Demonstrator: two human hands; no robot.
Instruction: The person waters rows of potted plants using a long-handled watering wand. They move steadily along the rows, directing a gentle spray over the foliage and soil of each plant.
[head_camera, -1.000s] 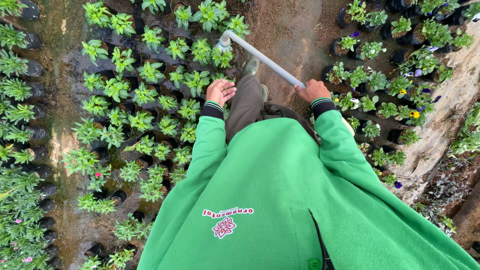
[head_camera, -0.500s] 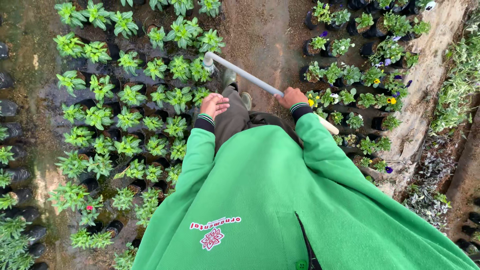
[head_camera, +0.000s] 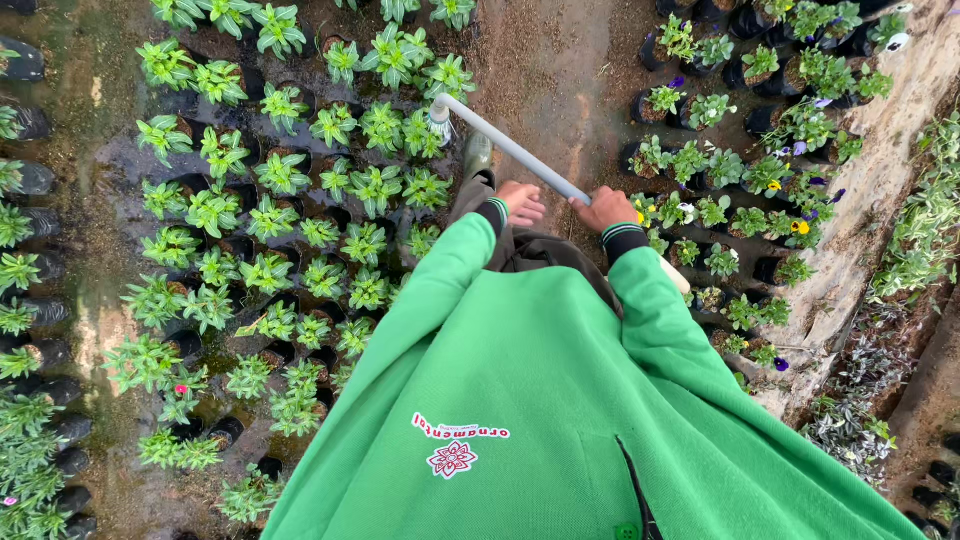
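A long white plastic watering pipe (head_camera: 510, 150) was held over potted seedlings.

The pipe ran from the right hand (head_camera: 606, 208), whose fingers were wrapped tight around it, forward and leftward beyond the fingertips to its bent nozzle above the green leafy seedlings in black pots (head_camera: 300, 200). The left hand (head_camera: 520, 203) sat just beside the pipe, fingers loosely curled, touching its underside. Past the right knuckles stood flowering plants in black pots (head_camera: 740, 170). Green jacket sleeves (head_camera: 440, 290) covered both arms.
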